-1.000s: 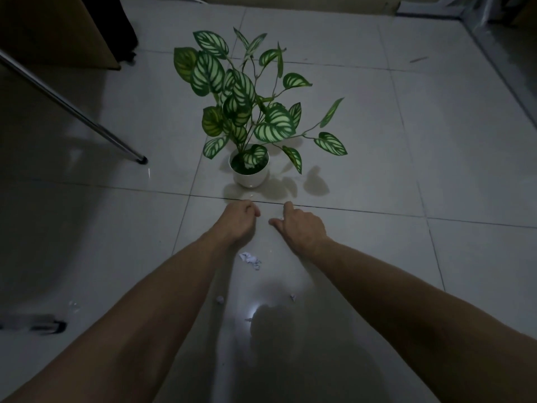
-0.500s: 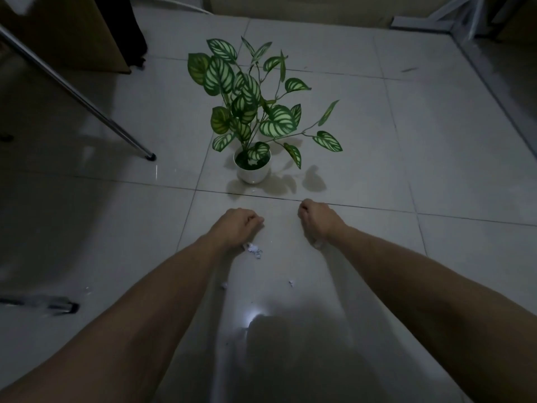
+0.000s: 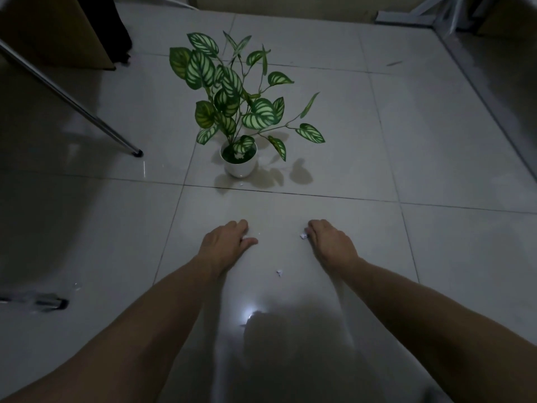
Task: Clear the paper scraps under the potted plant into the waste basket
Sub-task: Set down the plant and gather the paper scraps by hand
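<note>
Head view: a small paper scrap [image 3: 303,235] lies on the tiled floor [image 3: 436,158] touching the fingertips [image 3: 310,230] of the right hand [image 3: 331,245], which is pressed palm-down with its fingers curled close together; whether they actually pinch the scrap I cannot tell. A second scrap [image 3: 279,272] lies loose between the two forearms, nearer the person. The left hand [image 3: 226,242] rests palm-down beside it, fingers together and thumb stretched out toward the right hand, holding nothing that shows. Beyond both hands, across a grout line, the potted plant [image 3: 232,106] stands upright in its white pot [image 3: 240,167], with a tiny white fleck [image 3: 240,184] on the tile just in front of the pot's base. A slanted metal leg [image 3: 87,112] meets the floor at the left of the plant, and a wooden cabinet [image 3: 58,30] fills the far left corner
</note>
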`<move>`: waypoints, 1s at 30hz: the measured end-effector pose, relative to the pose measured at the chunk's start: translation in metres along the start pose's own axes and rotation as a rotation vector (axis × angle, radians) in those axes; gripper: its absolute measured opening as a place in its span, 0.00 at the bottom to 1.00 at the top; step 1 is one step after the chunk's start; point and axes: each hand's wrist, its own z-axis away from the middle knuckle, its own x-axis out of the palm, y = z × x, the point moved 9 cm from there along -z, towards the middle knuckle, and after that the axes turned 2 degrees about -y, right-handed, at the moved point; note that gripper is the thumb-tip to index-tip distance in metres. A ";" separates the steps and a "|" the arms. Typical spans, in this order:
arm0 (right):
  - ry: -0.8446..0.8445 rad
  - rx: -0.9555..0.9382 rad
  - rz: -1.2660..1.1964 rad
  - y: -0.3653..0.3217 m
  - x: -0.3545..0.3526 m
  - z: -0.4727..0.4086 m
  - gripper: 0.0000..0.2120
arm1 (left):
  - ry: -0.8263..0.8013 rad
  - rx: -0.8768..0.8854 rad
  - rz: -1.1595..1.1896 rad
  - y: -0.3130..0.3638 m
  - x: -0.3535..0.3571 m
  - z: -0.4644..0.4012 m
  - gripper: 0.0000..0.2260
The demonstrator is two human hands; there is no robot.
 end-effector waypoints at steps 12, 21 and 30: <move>-0.119 -0.025 0.122 -0.013 0.015 -0.018 0.12 | 0.001 -0.051 0.212 -0.017 -0.015 -0.010 0.07; -0.404 -0.488 0.310 -0.073 0.030 0.020 0.14 | -0.199 -0.062 0.215 -0.019 -0.029 -0.010 0.15; -0.548 -0.710 0.471 -0.092 0.056 0.045 0.17 | -0.441 -0.042 0.254 -0.029 -0.014 0.010 0.08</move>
